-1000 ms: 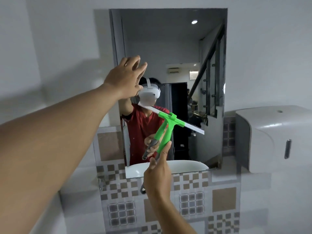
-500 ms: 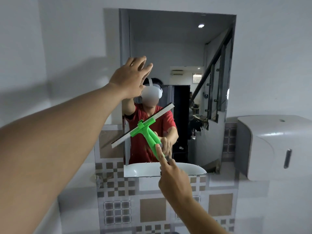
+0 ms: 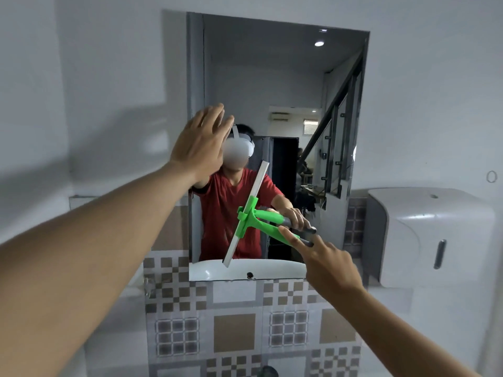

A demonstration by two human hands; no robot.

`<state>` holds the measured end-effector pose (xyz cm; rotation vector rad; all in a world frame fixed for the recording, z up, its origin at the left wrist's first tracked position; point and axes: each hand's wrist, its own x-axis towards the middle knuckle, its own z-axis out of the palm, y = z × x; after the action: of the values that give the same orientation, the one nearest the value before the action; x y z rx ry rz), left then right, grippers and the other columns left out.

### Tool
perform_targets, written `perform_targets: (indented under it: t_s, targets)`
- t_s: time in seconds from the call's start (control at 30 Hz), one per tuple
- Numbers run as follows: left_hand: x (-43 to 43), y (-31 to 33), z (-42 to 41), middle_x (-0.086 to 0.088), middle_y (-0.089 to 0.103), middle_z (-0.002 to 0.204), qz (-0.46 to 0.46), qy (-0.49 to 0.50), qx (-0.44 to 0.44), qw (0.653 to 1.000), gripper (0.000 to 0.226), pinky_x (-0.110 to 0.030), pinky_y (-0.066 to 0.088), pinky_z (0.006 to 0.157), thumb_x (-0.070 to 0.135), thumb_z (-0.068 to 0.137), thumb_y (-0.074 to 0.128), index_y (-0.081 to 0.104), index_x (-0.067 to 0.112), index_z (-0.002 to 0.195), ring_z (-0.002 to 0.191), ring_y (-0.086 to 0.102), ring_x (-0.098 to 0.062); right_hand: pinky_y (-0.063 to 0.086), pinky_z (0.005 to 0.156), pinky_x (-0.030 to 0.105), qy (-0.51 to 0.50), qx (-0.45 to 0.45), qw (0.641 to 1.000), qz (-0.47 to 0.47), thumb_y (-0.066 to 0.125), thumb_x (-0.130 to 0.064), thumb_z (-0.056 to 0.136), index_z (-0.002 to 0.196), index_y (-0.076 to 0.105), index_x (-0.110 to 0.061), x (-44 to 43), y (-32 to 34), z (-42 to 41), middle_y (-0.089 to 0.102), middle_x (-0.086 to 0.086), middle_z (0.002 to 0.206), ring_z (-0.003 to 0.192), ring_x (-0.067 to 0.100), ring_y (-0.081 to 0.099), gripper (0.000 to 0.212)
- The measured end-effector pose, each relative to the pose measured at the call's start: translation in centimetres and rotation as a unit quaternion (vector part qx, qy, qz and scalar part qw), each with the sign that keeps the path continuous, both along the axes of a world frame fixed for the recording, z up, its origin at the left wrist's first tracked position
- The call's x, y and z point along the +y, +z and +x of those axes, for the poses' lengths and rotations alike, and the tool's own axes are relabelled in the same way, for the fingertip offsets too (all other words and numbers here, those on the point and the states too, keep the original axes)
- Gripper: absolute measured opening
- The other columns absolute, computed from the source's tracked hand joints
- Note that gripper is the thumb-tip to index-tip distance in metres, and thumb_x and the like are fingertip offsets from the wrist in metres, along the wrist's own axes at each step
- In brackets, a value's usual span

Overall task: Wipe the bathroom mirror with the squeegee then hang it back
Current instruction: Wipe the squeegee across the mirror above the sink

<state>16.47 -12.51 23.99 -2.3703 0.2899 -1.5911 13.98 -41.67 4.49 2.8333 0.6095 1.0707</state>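
The bathroom mirror [image 3: 285,77] hangs on the white wall straight ahead, taller than wide. A green squeegee [image 3: 251,217] with a white blade lies against its lower half, blade nearly upright and leaning right at the top, lower tip near the mirror's bottom edge. My right hand [image 3: 326,263] grips the squeegee's handle from the right, index finger stretched along it. My left hand [image 3: 201,144] is flat against the mirror's left side, fingers spread, holding nothing. The mirror reflects a person in a red shirt and the squeegee handle.
A white wall dispenser [image 3: 432,235] juts out to the right of the mirror. Patterned grey and brown tiles [image 3: 234,330] cover the wall below it. A small ring hook [image 3: 491,176] sits on the wall at the far right. A basin shows in the reflection.
My right hand swung to the right and turned the squeegee, so the blade went from slanted across the mirror to nearly upright. The left hand stayed on the mirror.
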Motion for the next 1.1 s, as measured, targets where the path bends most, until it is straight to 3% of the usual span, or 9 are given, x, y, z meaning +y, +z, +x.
perform_targets:
  t_s: [0.13, 0.23, 0.4, 0.5, 0.63, 0.77, 0.87, 1.0, 1.1]
  targets:
    - [0.2, -3.1, 0.4, -0.014, 0.031, 0.159, 0.007, 0.010, 0.045, 0.999, 0.065, -0.046, 0.034, 0.117, 0.035, 0.090, 0.067, 0.051, 0.006, 0.146, 0.143, 0.031, -0.034, 0.056, 0.059, 0.036, -0.011, -0.007, 1.000, 0.020, 0.050, -0.007, 0.095, 0.144, -0.022, -0.051, -2.0, -0.6, 0.1, 0.060, 0.008, 0.106, 0.085, 0.025, 0.065, 0.097]
    - [0.0, -3.8, 0.7, -0.013, 0.026, 0.162, -0.008, 0.020, 0.062, 0.998, 0.065, -0.047, 0.028, 0.121, 0.038, 0.091, 0.066, 0.053, 0.004, 0.145, 0.147, 0.026, -0.034, 0.050, 0.050, 0.036, -0.025, -0.021, 0.999, 0.032, 0.057, -0.007, 0.091, 0.148, -0.016, -0.050, -3.3, -1.2, 0.3, 0.061, 0.008, 0.100, 0.077, 0.026, 0.065, 0.102]
    - [-0.1, -3.7, 0.6, -0.014, 0.030, 0.160, -0.010, 0.006, 0.060, 0.998, 0.066, -0.050, 0.032, 0.120, 0.035, 0.089, 0.069, 0.051, 0.005, 0.144, 0.146, 0.029, -0.035, 0.044, 0.045, 0.033, -0.075, 0.002, 0.991, 0.110, 0.054, -0.007, 0.090, 0.149, -0.016, -0.052, -5.2, -2.4, -0.2, 0.051, 0.003, 0.087, 0.059, 0.020, 0.051, 0.102]
    - [-0.1, -3.7, 0.5, -0.015, 0.033, 0.157, -0.010, 0.006, 0.054, 0.998, 0.063, -0.051, 0.035, 0.118, 0.033, 0.088, 0.070, 0.054, 0.003, 0.141, 0.144, 0.031, -0.036, 0.049, 0.045, 0.031, -0.093, 0.046, 0.977, 0.185, 0.053, -0.004, 0.091, 0.151, -0.014, -0.052, -5.6, -3.7, -0.8, 0.052, 0.003, 0.086, 0.056, 0.018, 0.052, 0.101]
    - [-0.2, -3.8, 0.5, -0.016, 0.033, 0.156, -0.016, -0.002, 0.054, 0.998, 0.065, -0.053, 0.037, 0.116, 0.030, 0.087, 0.072, 0.052, 0.002, 0.142, 0.143, 0.032, -0.038, 0.033, 0.043, 0.021, -0.094, 0.107, 0.956, 0.258, 0.050, -0.004, 0.094, 0.153, -0.012, -0.047, -3.6, -5.8, -1.8, 0.059, 0.006, 0.091, 0.057, 0.012, 0.049, 0.095]
    - [-0.1, -3.6, 0.6, -0.014, 0.032, 0.156, -0.012, 0.007, 0.060, 0.998, 0.067, -0.052, 0.039, 0.113, 0.034, 0.086, 0.072, 0.053, 0.001, 0.141, 0.141, 0.031, -0.037, 0.045, 0.045, 0.021, -0.083, 0.153, 0.917, 0.359, 0.054, -0.004, 0.096, 0.155, -0.011, -0.041, -0.5, -8.0, -2.0, 0.067, 0.005, 0.095, 0.060, 0.006, 0.054, 0.095]
    - [0.2, -3.4, 0.5, -0.013, 0.031, 0.156, -0.003, 0.010, 0.068, 0.998, 0.070, -0.051, 0.041, 0.111, 0.036, 0.084, 0.074, 0.053, 0.001, 0.141, 0.139, 0.031, -0.036, 0.059, 0.055, 0.034, -0.062, 0.180, 0.889, 0.416, 0.054, 0.001, 0.093, 0.153, -0.020, -0.036, 2.6, -9.8, -2.6, 0.065, 0.002, 0.090, 0.064, 0.016, 0.063, 0.102]
    - [0.5, -3.1, 0.7, -0.010, 0.028, 0.158, -0.005, 0.008, 0.077, 0.997, 0.079, -0.048, 0.038, 0.114, 0.036, 0.084, 0.073, 0.044, 0.002, 0.149, 0.140, 0.027, -0.033, 0.059, 0.061, 0.050, -0.020, 0.225, 0.829, 0.512, 0.045, 0.000, 0.096, 0.151, -0.026, -0.037, 6.6, -11.0, -3.8, 0.062, 0.007, 0.076, 0.063, 0.025, 0.063, 0.097]
    - [0.6, -3.2, 1.1, -0.006, 0.027, 0.159, -0.015, 0.005, 0.081, 0.997, 0.085, -0.044, 0.036, 0.114, 0.039, 0.083, 0.075, 0.040, 0.006, 0.152, 0.140, 0.026, -0.030, 0.051, 0.047, 0.030, 0.039, 0.248, 0.769, 0.588, 0.040, 0.000, 0.100, 0.153, -0.024, -0.034, 9.4, -10.4, -4.7, 0.066, 0.012, 0.091, 0.060, 0.018, 0.058, 0.089]
